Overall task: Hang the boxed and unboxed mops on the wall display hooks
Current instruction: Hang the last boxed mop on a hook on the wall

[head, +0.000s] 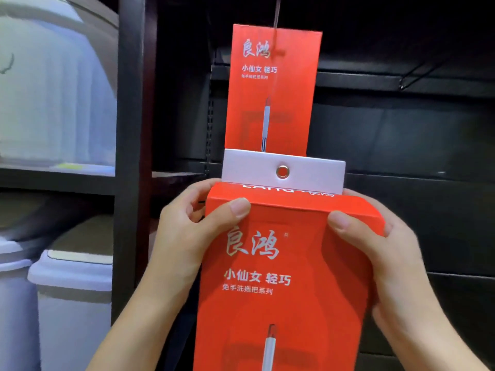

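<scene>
1 red box (270,97) already hangs on the dark wall panel (401,135), high up, on what looks like a thin hook (277,14) running in at its top edge; the hook itself is too dim to make out well. A 2nd box (284,277), same red print, is held up just below and in front of it. Its white tab (284,171) sticks out of the top, with a metal eyelet (282,172) in the middle, and that eyelet is on no hook yet.

The left hand (184,236) grips the box's upper left corner, thumb on the front face and fingers curled round the side. The right hand (380,253) grips the upper right corner the same way, thumb pressed on the front.

So I judge the task partly done: 1 boxed mop is up, this 1 is about to go up, and no unboxed mop is in sight, so I cannot tell how many remain.

A free hook (412,76) juts from the panel's upper right. To the left stands a dark shelf (131,156), with pale plastic bins (72,290) at its lower level and a big pale tub (53,89) above. The room is dim.
</scene>
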`<state>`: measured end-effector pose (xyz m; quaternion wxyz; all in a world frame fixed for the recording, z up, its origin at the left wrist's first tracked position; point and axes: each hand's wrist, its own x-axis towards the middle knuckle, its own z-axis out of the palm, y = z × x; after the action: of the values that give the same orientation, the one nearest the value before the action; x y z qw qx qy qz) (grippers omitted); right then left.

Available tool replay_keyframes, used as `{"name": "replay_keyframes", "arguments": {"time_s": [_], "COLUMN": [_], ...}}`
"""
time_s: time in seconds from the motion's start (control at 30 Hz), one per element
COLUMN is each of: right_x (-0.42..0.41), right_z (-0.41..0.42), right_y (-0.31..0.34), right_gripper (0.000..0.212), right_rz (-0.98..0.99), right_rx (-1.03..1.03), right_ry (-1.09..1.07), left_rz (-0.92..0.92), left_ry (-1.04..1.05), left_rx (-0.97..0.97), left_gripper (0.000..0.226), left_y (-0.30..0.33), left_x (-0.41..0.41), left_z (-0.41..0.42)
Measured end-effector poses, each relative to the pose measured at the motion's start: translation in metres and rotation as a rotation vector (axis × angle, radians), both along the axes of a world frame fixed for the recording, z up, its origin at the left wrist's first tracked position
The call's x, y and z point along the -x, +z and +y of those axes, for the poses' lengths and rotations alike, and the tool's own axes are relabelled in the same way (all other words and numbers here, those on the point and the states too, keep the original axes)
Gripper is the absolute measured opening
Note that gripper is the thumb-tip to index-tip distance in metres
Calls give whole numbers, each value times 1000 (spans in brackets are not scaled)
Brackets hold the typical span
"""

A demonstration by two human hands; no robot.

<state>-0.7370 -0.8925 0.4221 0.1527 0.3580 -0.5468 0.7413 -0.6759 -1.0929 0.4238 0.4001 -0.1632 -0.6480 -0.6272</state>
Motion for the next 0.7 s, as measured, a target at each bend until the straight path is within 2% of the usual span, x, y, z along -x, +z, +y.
{"name": "replay_keyframes", "arguments": {"time_s": [0.3, 0.57, 0.7], "right_x": [11, 14, 18], "right_z": [-7, -5, -4], "right_y": [88, 124, 133], "right_gripper": [52, 49, 52], "right_rz": [132, 282, 280], "right_rx": [-6, 35, 64], "right_ry": [-9, 4, 30], "left_rz": [128, 240, 266], "left_ry": [-41, -16, -6], "left_rx": [16, 88, 92], "left_gripper": [44, 55, 55], "left_y": [79, 116, 129], "left_x": [9, 18, 22], "left_z": [-1, -6, -5]}}
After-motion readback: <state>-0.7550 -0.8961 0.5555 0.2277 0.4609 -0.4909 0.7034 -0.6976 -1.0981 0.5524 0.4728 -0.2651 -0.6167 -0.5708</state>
